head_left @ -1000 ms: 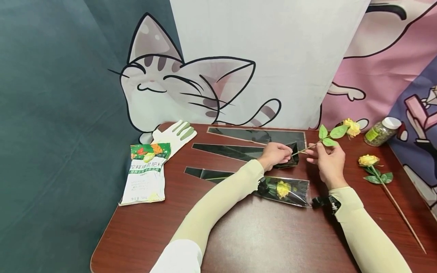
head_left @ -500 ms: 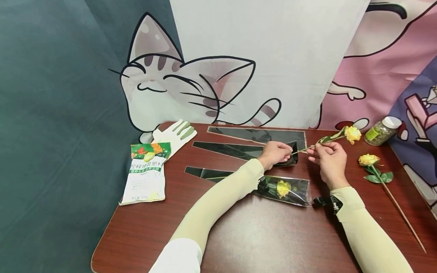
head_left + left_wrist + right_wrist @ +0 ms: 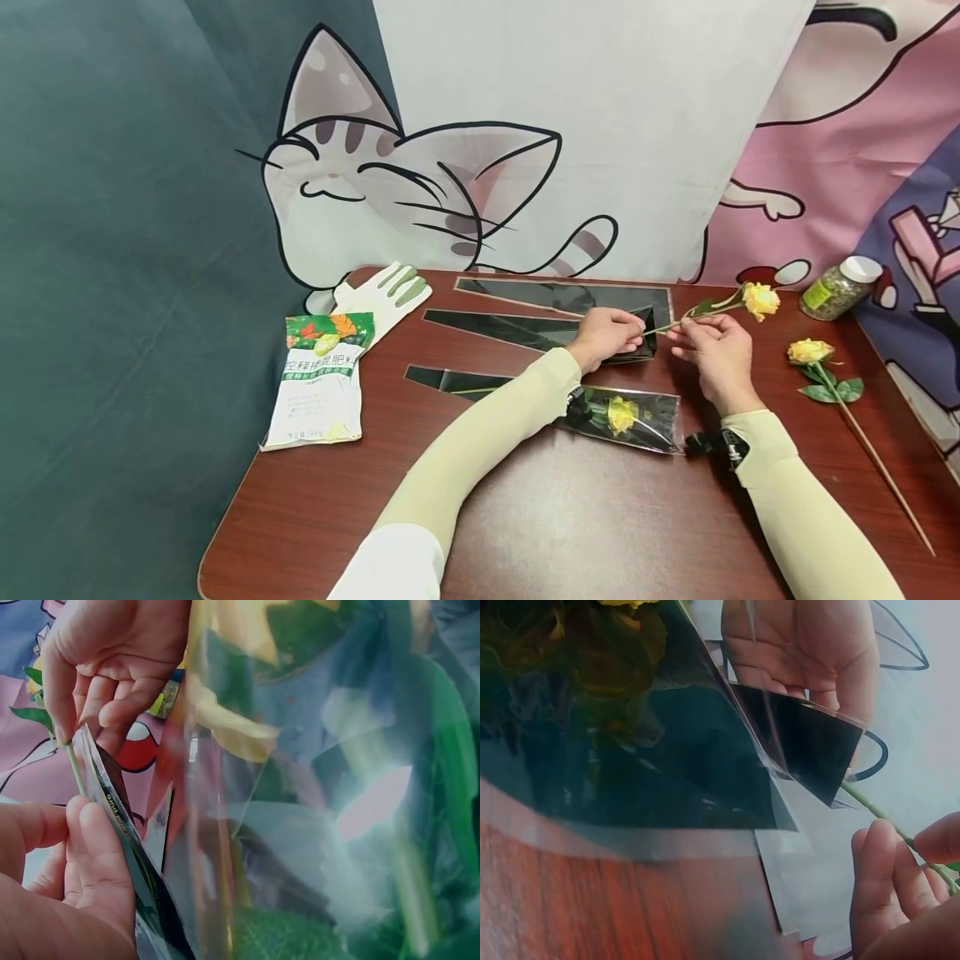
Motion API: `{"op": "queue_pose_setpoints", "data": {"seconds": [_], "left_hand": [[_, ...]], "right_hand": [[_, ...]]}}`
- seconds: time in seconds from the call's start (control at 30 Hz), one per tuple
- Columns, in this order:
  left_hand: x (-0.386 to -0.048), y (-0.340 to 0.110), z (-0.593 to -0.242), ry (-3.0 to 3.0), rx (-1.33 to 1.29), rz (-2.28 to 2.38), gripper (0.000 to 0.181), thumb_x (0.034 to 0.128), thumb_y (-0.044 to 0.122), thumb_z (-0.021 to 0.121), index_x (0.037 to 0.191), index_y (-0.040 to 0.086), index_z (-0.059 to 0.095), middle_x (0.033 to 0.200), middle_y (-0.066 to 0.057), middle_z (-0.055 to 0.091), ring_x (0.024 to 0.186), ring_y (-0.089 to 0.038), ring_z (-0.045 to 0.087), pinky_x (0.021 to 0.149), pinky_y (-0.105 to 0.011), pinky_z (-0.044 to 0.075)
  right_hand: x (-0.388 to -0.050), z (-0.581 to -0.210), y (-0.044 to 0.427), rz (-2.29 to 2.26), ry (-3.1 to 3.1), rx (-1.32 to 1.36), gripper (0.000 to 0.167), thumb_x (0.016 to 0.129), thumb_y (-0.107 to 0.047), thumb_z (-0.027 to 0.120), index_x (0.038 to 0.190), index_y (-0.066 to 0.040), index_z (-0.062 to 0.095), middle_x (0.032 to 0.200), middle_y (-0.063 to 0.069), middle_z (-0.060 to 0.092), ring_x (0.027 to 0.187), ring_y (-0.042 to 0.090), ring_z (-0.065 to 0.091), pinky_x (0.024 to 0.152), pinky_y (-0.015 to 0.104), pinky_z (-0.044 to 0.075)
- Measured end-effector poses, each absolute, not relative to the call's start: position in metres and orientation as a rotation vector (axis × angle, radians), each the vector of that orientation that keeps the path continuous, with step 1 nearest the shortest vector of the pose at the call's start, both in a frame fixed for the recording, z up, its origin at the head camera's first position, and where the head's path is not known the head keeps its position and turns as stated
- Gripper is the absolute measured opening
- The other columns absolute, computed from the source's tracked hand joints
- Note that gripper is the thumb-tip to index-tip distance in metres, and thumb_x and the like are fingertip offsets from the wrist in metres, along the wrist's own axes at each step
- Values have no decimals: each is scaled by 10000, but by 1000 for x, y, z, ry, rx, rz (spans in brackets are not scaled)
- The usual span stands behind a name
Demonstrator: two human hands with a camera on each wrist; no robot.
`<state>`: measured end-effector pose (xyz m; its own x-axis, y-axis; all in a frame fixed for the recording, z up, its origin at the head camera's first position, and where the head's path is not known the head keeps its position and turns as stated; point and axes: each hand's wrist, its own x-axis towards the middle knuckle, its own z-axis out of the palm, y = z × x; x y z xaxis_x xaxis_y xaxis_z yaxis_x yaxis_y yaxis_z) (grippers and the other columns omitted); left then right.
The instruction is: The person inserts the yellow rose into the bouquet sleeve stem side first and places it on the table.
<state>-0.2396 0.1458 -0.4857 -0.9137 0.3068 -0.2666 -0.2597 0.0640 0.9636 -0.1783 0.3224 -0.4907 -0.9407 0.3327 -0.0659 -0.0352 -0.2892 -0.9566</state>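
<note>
My right hand [image 3: 720, 354] pinches the stem of a yellow artificial rose [image 3: 760, 301] just below its bloom, with leaves bunched near the fingers. The stem's lower part runs into the mouth of a black clear-fronted flower sleeve [image 3: 501, 331]. At that mouth my left hand [image 3: 606, 337] holds the sleeve's edge, thumb and fingertips against the stem; how far the stem reaches inside is hidden. Seen from the left wrist, the green stem [image 3: 76, 771] passes between both hands beside the dark sleeve. Nearer me lies another sleeve [image 3: 660, 425] with a yellow rose inside, partly under my left forearm.
A further flat sleeve [image 3: 630, 298] lies at the table's back edge. To the right are a loose yellow rose [image 3: 810, 352] and a lidded jar [image 3: 831, 296]. A white fertilizer bag [image 3: 318, 400] and a white-green glove [image 3: 382, 300] lie on the left.
My right hand has gathered in the spread leaves, and the rose has shifted slightly left toward the sleeve. My left hand stays nearly in place at the sleeve's mouth.
</note>
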Motion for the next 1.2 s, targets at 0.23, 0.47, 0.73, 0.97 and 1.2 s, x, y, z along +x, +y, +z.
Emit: {"op": "queue_pose_setpoints", "data": {"seconds": [0.23,0.47,0.73,0.97,1.2], "left_hand": [[-239,150,-486,1915,37,1945,100,972,25,734,939,55,824,777,-14,772,619,-40,678,640,-185,624],[-238,151,-484,1895,38,1953,92,964,23,746,929,56,825,764,-18,769,631,-57,694,655,-197,633],[-238,150,-483,1838,52,1965,82,966,15,743,959,28,824,810,-52,793,671,-87,733,687,-225,647],[-238,149,-484,1840,69,1955,82,970,23,744,969,35,825,840,-55,805,752,-148,790,696,-230,650],[-238,149,-485,1838,72,1954,97,967,19,743,1022,1,820,847,-66,807,807,-197,809,698,-232,650]], "right_hand": [[-178,-490,320,2343,-1777,-377,195,1006,-27,692,1105,-23,524,806,-14,810,723,114,798,567,234,626],[-180,-489,318,2283,-1904,-374,203,1019,-51,676,1134,-4,516,785,-45,803,705,72,782,571,210,612],[-181,-492,315,2235,-2019,-423,180,1013,-95,699,1078,-65,533,762,-112,775,676,11,730,550,188,582],[-180,-494,317,2298,-1949,-433,166,1052,-201,673,1059,-75,565,794,-78,781,682,32,728,554,191,583],[-179,-499,318,2319,-1809,-458,183,1091,-250,604,1085,-69,632,822,-30,798,725,76,781,590,196,612]]}}
